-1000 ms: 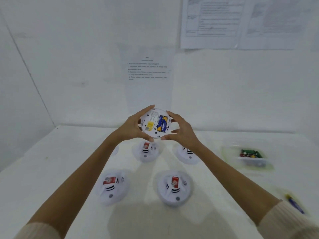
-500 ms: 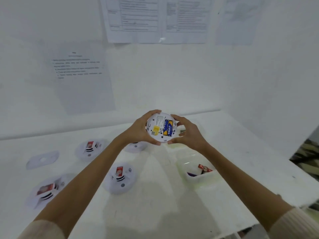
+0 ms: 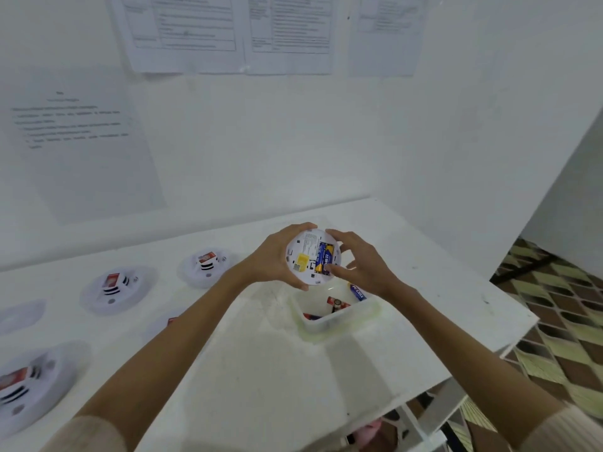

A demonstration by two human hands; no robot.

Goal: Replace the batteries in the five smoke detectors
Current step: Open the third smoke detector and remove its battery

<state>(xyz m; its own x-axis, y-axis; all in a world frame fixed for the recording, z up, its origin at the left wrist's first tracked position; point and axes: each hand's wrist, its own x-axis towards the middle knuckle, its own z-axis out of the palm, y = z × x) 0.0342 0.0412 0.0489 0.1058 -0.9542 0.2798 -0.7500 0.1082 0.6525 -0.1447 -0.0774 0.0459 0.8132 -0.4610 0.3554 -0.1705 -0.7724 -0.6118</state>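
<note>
Shifted since half a second ago: right hand [image 3: 362, 265], thumb now down on the lower end of the battery [image 3: 324, 257] instead of out at the rim; clear container [image 3: 339, 321] now straight beneath both hands.

Across most of the frame, a white table [image 3: 261, 370]; printed sheets [image 3: 186, 31] on the wall behind. On the table's left part, three smoke detectors [image 3: 114, 290], face up, each with a red tag, and a fourth detector [image 3: 160, 324] mostly hidden behind the left forearm. Near the left edge, a flat white cover plate [image 3: 19, 316]. In the container, a loose blue battery [image 3: 357, 291] and red batteries [image 3: 337, 303].

Above the container, clear of the table, the held detector [image 3: 305, 259]: round, white, back side up, with a printed label, a yellow sticker and a bay filled by the blue-and-yellow battery. Left hand [image 3: 270, 262]: grip curled round the left rim. Right hand: grip narrow, thumb tip on the battery, fingers arched over the right rim.
</note>
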